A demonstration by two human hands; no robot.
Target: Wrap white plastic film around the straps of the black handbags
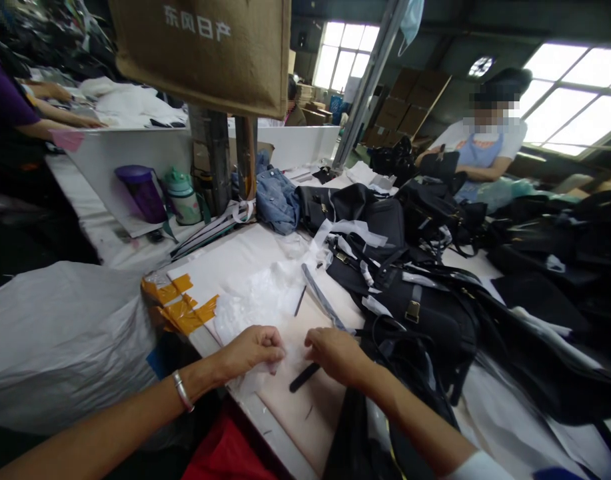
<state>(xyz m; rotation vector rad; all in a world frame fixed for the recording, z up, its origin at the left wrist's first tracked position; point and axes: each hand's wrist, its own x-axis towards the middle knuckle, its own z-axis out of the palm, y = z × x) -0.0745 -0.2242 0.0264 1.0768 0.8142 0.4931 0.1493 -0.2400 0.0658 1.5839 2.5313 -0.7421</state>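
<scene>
My left hand [258,350] is closed, thumb against curled fingers, over the near edge of the table [305,427]. Between it and my right hand [335,353] stretches a thin, clear plastic piece [294,350], which both hands seem to pinch. The fingers of my right hand are bent down and closed. Under that hand lies a short black strip [304,378]. Crumpled clear plastic film [258,293] is heaped just beyond my hands. To the right, a black bag [425,320] with a gold-coloured buckle and white wrapping on its straps lies close to my right forearm.
More black bags [355,207] are piled behind and to the right. Orange tape [185,307] covers the table's left corner. A purple cup [142,193], a green bottle [184,197] and a denim cloth [276,200] stand farther back. Co-workers are at the left and at the far right [485,147].
</scene>
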